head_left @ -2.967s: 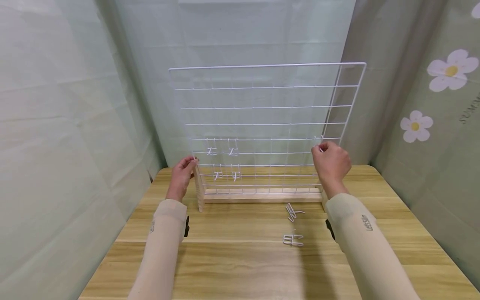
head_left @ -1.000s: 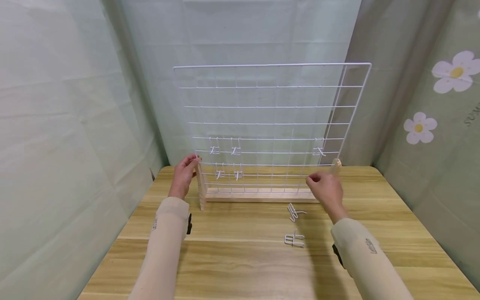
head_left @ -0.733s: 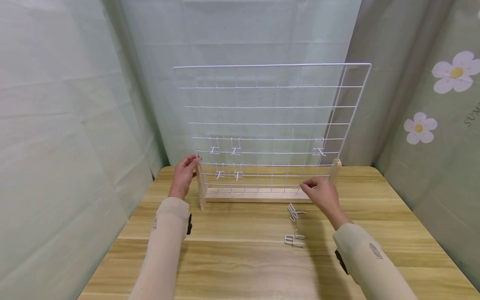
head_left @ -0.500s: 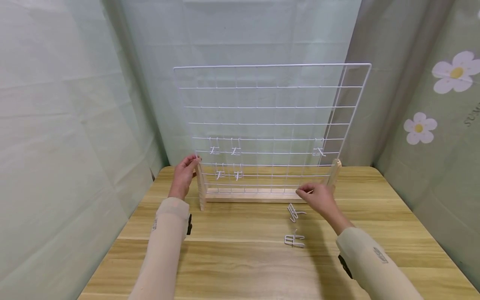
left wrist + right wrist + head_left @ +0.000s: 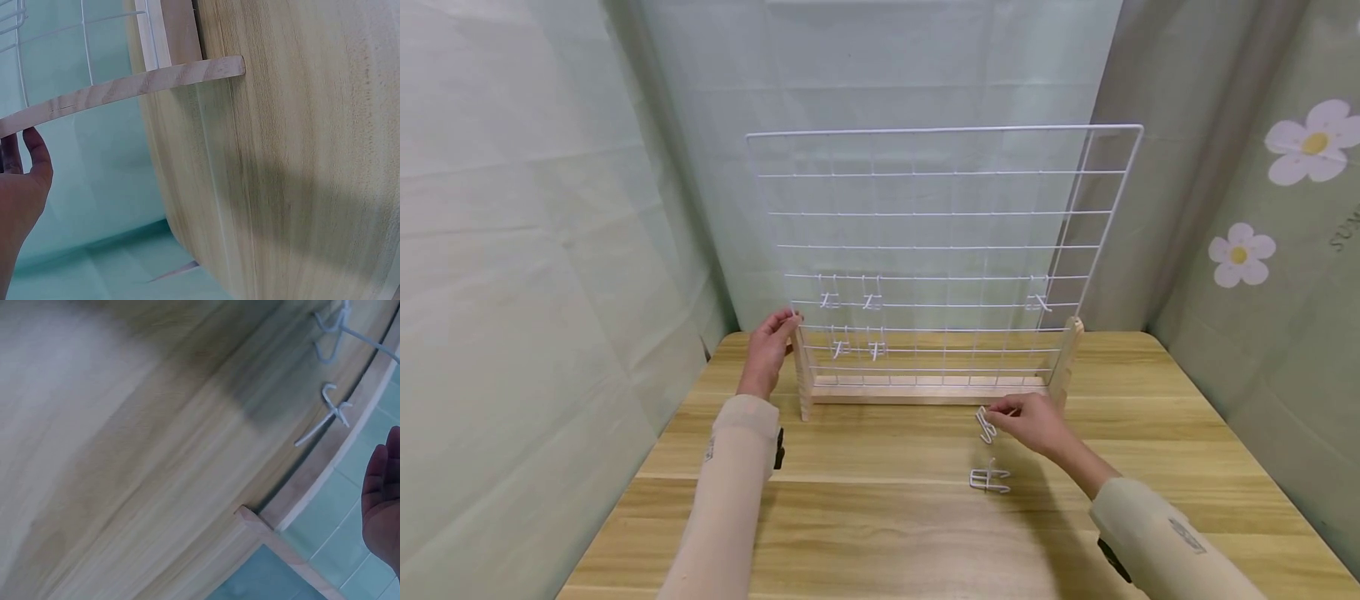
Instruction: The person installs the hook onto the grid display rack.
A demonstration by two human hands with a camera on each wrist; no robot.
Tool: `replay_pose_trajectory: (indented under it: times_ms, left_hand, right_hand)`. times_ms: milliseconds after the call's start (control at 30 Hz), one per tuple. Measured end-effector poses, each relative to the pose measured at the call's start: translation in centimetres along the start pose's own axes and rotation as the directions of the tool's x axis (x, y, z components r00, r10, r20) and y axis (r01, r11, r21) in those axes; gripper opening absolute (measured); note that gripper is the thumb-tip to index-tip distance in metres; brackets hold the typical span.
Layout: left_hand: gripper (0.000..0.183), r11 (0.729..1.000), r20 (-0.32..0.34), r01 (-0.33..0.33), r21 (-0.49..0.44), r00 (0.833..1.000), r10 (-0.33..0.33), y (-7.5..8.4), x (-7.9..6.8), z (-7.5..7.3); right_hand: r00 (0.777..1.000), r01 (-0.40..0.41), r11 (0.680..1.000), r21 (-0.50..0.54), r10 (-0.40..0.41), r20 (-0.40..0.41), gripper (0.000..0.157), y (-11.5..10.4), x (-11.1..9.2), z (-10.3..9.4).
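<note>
A white wire grid panel (image 5: 951, 214) stands upright in a pale wooden stand (image 5: 928, 400). My left hand (image 5: 767, 354) grips the top of the stand's left leg (image 5: 119, 90) between thumb and fingers. Over the table in front of the stand, my right hand (image 5: 1030, 423) reaches down with its fingertips right at a white wire hook (image 5: 985, 427); the hook's prong is partly covered by the fingers. Nearer me lies a second wire hook (image 5: 988, 477). In the right wrist view, the right hand (image 5: 382, 500) shows loosely bent fingers.
Several wire hooks hang on the grid's left side, among them an upper hook (image 5: 829, 300) and a lower hook (image 5: 877, 348). Another hung hook (image 5: 1037, 302) is at the right. The stand's right leg (image 5: 1064, 362) rises beside my right hand. Curtains surround the wooden table (image 5: 865, 533).
My right hand has let go of the hook now hanging at the grid's right, then moved down and toward me to the hook on the table. The left hand keeps its grip.
</note>
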State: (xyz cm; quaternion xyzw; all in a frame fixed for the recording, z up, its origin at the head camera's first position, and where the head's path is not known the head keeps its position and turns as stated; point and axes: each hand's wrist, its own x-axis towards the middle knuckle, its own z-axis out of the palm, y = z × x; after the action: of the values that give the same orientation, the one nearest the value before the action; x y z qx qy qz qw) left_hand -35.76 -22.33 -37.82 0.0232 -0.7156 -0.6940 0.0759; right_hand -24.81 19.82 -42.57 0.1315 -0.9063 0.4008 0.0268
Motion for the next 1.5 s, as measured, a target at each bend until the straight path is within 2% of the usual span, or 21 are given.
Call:
replay_pose_trajectory:
  times_ms: [267, 400, 533, 767, 900, 1233, 1500]
  left_hand:
    - [0.042, 1.000, 0.012, 0.004, -0.010, 1.000, -0.003, 0.1, -0.1, -0.1]
    - [0.043, 1.000, 0.036, 0.020, -0.012, 0.999, -0.019, 1.5, -1.2, 0.2]
    - [0.044, 1.000, 0.041, 0.025, -0.010, 0.999, -0.024, 2.6, -2.0, 0.4]
    - [0.044, 0.999, 0.021, 0.025, -0.028, 0.999, -0.025, 0.5, -0.3, 0.0]
    - [0.044, 1.000, 0.010, 0.017, -0.004, 1.000, -0.017, 0.0, 0.0, -0.1]
    - [0.044, 1.000, 0.010, -0.003, 0.013, 1.000, 0.003, 0.0, 0.0, -0.1]
    - [0.041, 1.000, 0.004, 0.003, 0.014, 1.000, -0.003, 0.1, -0.2, -0.1]
  right_hand:
    - [0.999, 0.016, 1.000, 0.022, -0.017, 0.045, 0.011, 0.7, -1.1, 0.1]
    - [0.997, 0.009, 1.000, 0.016, -0.010, 0.080, 0.014, 0.7, -1.8, 0.2]
    - [0.993, 0.056, 0.998, 0.018, -0.058, 0.106, 0.016, 0.8, -2.1, 0.5]
    - [0.976, 0.151, 0.988, 0.011, -0.151, 0.155, 0.012, 1.4, -2.4, 1.1]
    - [0.967, 0.192, 0.981, -0.005, -0.188, 0.172, 0.011, 1.6, -2.6, 1.5]
    - [0.958, 0.226, 0.973, -0.037, -0.215, 0.191, 0.009, 2.0, -3.2, 2.5]
    - [0.960, 0.223, 0.971, -0.086, -0.203, 0.190, 0.008, 1.7, -3.5, 3.0]
